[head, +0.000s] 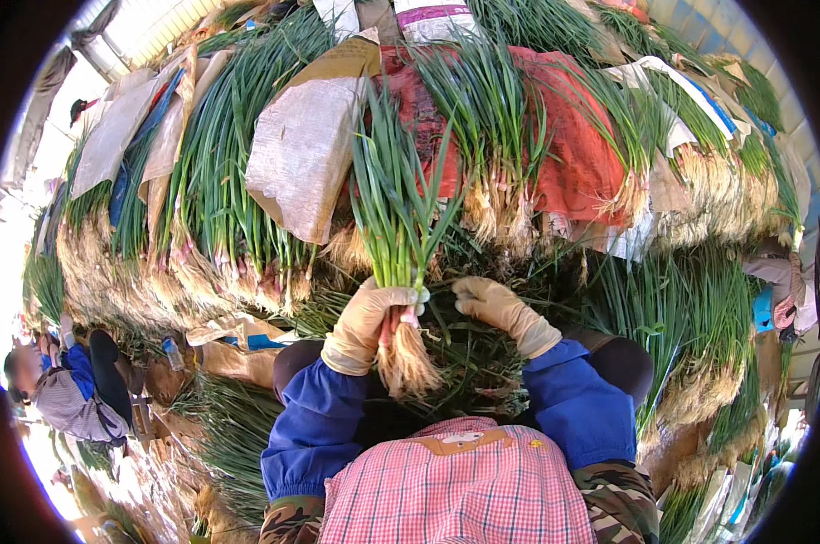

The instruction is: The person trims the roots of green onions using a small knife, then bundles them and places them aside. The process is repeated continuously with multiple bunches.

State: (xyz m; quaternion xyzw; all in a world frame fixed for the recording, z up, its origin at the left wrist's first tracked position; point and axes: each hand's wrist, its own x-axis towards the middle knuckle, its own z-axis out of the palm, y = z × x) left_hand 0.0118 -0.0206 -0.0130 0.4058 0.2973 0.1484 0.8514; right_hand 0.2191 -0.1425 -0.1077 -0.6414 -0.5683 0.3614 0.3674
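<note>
My left hand (369, 316), in a pale rubber glove, is closed around the lower stalks of a bunch of green garlic (399, 224). Its leaves point away from me, over the edge of the heap. Pinkish stem bases and a tangle of straw-coloured roots (410, 364) hang below the grip. To the right of the bunch, my gloved right hand (495, 306) is raised with loosely bent fingers. Nothing shows in that hand, and it is apart from the bunch. Loose green leaves (478, 367) lie beneath both hands, between my knees.
A long heap of green garlic (212, 197) curves across the front, partly covered by a pale sack (308, 136) and red mesh sacking (573, 136). More bunches (695, 319) lie at right and leafy greens (233, 435) at left. Another person (76, 394) sits far left near a plastic bottle (172, 353).
</note>
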